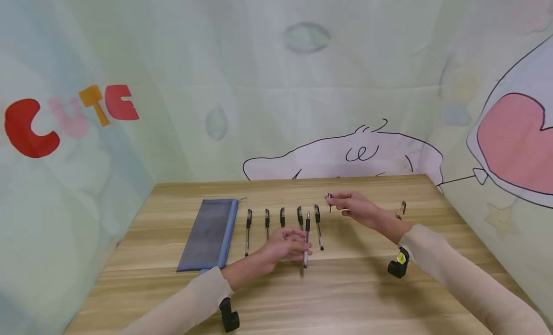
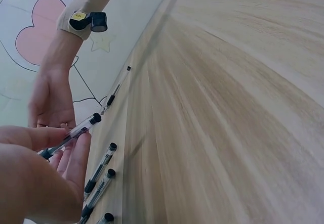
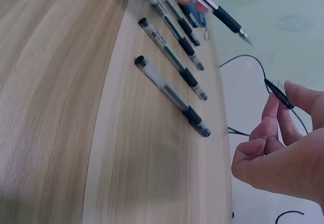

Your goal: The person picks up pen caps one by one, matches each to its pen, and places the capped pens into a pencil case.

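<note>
My left hand (image 1: 284, 245) grips an uncapped gel pen (image 1: 307, 234) by its clear barrel, over the row of pens. The pen's bare tip points away from me, as the right wrist view also shows. Off to the right and farther back, my right hand (image 1: 355, 206) pinches a small pen cap (image 3: 278, 93) with a black clip between thumb and fingers. Cap and pen tip are apart. Several capped gel pens (image 1: 318, 227) lie side by side on the table beneath and beside my left hand, which partly hides some of them.
A blue-edged mesh zip pouch (image 1: 207, 234) lies left of the pens on the wooden table (image 1: 345, 296). Near the right edge lies another pen (image 2: 115, 91), partly hidden by my right forearm in the head view, with a small cap-like piece (image 1: 403, 208) beside it.
</note>
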A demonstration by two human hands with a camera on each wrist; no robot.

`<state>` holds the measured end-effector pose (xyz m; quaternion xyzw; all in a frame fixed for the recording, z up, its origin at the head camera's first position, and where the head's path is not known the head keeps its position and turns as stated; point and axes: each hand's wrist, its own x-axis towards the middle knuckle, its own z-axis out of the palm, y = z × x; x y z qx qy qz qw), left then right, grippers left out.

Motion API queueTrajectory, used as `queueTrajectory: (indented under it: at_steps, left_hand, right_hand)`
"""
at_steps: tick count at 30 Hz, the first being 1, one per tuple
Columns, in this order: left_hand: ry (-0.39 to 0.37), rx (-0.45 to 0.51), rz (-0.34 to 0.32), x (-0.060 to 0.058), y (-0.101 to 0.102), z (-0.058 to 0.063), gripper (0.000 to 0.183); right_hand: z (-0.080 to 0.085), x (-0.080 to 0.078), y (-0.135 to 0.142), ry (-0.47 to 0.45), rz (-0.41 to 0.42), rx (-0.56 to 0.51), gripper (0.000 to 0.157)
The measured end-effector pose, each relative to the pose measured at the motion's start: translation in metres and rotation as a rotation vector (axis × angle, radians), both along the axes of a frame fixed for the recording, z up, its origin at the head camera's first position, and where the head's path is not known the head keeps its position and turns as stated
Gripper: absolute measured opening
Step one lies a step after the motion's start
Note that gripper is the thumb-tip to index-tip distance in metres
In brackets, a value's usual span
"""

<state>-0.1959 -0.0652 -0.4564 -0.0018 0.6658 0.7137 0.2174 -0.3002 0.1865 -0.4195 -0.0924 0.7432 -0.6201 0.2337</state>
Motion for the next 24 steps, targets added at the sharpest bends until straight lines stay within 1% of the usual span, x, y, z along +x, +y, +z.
queueTrajectory:
  at_steps: [1, 3, 9, 12, 19, 21, 24]
  left_hand:
    - [0.003, -0.001, -0.007, 0.001, 0.0, 0.0, 0.042]
    - [0.01, -0.003, -0.024, 0.001, 0.0, 0.0, 0.044]
    - [0.015, 0.0, -0.058, 0.002, 0.003, 0.0, 0.047]
    - [0.007, -0.004, -0.058, 0.001, 0.005, 0.0, 0.047]
    - [0.004, -0.001, -0.065, 0.0, 0.006, -0.001, 0.047]
    - [0.004, -0.001, -0.069, 0.0, 0.006, -0.001, 0.047]
    - [0.003, -0.001, -0.075, 0.0, 0.007, -0.001, 0.046]
  right_hand:
    - [0.0, 0.0, -0.003, -0.004, 0.001, -0.008, 0.013]
    - [0.001, 0.001, -0.006, -0.005, 0.01, -0.018, 0.01]
    - [0.002, 0.001, -0.01, -0.012, 0.006, -0.035, 0.008]
    - [0.002, 0.002, -0.012, -0.018, 0.009, -0.036, 0.01]
    - [0.001, 0.001, -0.02, -0.029, -0.004, -0.03, 0.024]
    - [0.0, 0.001, -0.023, -0.033, -0.007, -0.04, 0.024]
    - [0.0, 0.002, -0.026, -0.039, -0.008, -0.063, 0.018]
